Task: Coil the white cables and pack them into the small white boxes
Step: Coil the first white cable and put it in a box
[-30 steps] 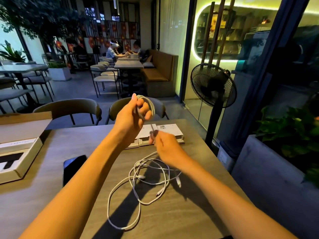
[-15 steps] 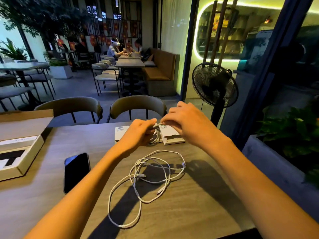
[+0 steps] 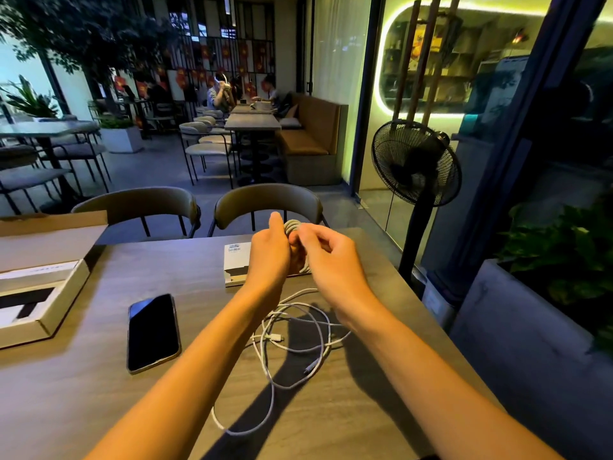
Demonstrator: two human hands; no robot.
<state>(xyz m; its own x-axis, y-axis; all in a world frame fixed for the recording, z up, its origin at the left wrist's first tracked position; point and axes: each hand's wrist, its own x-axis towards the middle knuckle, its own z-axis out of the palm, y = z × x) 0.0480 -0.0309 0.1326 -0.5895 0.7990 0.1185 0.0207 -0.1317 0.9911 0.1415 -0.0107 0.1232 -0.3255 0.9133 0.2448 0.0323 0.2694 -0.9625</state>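
Observation:
My left hand (image 3: 269, 257) grips a coiled white cable (image 3: 292, 226) held upright above the far middle of the table. My right hand (image 3: 326, 257) pinches the same coil from the right, its fingers meeting the left thumb. Just behind and below the hands lies a small white box (image 3: 236, 264), mostly hidden by the left hand. More loose white cables (image 3: 292, 340) lie tangled on the table between my forearms, with a long loop reaching toward the near edge.
A black phone (image 3: 153, 333) lies face up left of the cables. An open cardboard box (image 3: 39, 280) sits at the table's left edge. Two chairs (image 3: 265, 204) stand behind the table, a standing fan (image 3: 416, 164) to the right, a planter (image 3: 530, 310) beyond it.
Both hands have come together and lifted the coil a little off the box. The right hand drew back from over the box to the coil's right side.

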